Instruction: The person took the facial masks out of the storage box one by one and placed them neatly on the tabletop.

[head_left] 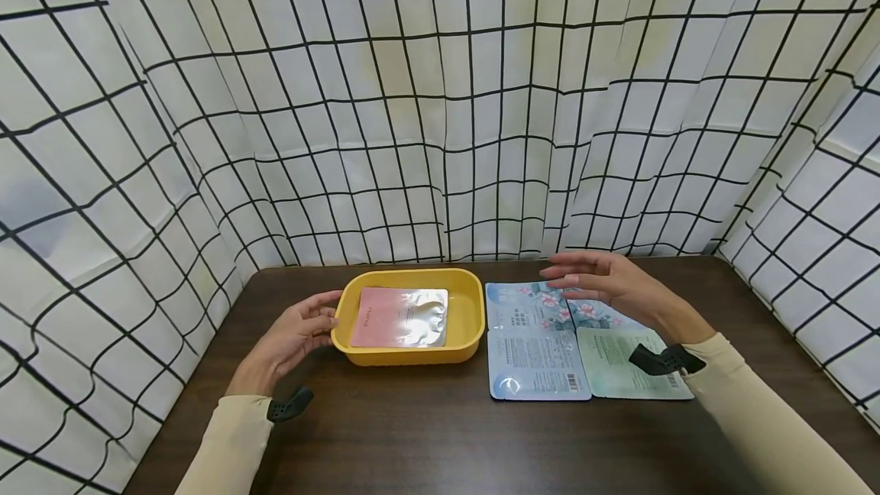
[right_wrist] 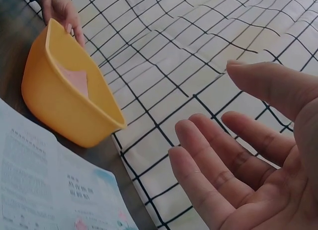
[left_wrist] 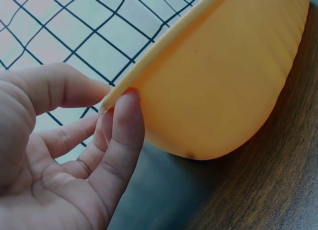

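A yellow plastic basin [head_left: 412,357] stands on the table with a pink and silver sachet [head_left: 390,318] lying flat inside. My left hand [head_left: 296,333] pinches the basin's left rim between thumb and fingers, as the left wrist view shows up close. Over the back of the flat packets, to the right of the basin, hovers my right hand [head_left: 608,283], its fingers loosely extended and holding nothing. Beneath and around it lie a light blue flowered packet [head_left: 509,305], another flowered packet [head_left: 601,315] partly hidden, a blue packet with printed text [head_left: 536,365] and a pale green packet [head_left: 612,361].
The dark wooden table [head_left: 412,434] carries the basin and packets. White cloth walls with a black grid [head_left: 454,121] enclose it at the back and both sides. Black bands circle both wrists over cream sleeves [head_left: 230,438].
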Motion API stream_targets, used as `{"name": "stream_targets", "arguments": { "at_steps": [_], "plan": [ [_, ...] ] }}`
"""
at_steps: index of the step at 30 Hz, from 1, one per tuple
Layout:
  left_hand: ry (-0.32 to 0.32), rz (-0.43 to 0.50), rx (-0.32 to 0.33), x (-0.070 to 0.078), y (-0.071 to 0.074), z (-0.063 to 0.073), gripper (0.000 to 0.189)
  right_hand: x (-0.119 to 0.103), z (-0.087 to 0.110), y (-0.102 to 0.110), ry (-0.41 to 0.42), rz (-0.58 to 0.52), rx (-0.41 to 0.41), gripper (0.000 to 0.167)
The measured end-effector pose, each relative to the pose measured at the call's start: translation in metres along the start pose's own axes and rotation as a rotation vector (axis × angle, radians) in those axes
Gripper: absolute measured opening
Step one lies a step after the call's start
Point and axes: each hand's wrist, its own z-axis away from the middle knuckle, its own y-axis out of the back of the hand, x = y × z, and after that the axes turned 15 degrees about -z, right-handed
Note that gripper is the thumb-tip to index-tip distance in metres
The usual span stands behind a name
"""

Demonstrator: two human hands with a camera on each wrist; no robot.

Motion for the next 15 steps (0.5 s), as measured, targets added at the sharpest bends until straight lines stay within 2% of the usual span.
{"name": "stream_targets", "arguments": {
  "at_steps": [10, 15],
  "plan": [
    [-0.01, 0.005, -0.001, -0.002, 0.0, 0.001, 0.066, 0.0, -0.027, -0.025, -0.025, -0.049, -0.041, 0.055],
    [0.002, 0.003, 0.006, -0.003, -0.001, -0.001, 0.065, 0.002, -0.043, -0.039, -0.034, -0.024, -0.055, 0.059]
  ]
}}
